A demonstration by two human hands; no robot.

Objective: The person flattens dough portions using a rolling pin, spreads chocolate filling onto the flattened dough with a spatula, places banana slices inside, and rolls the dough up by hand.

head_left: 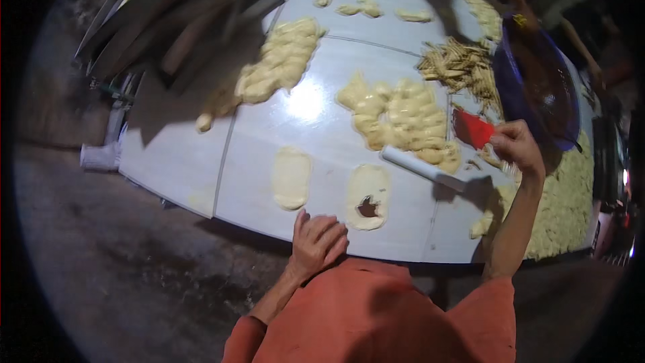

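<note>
Filling the flat dough sheet [367, 183] at lower centre seems in hand, its dark filling [367, 207] probably next needing spreading with the red scraper [475, 129] pinched in the right hand [517, 146], right of centre, while the left hand [319, 242], half-open, appears empty.

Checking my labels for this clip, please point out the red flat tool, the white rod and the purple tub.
Red flat tool [477, 132]: head view, on the middle of its blade.
White rod [420, 167]: head view, about midway along its length.
Purple tub [508, 79]: head view, on its left wall.
</note>
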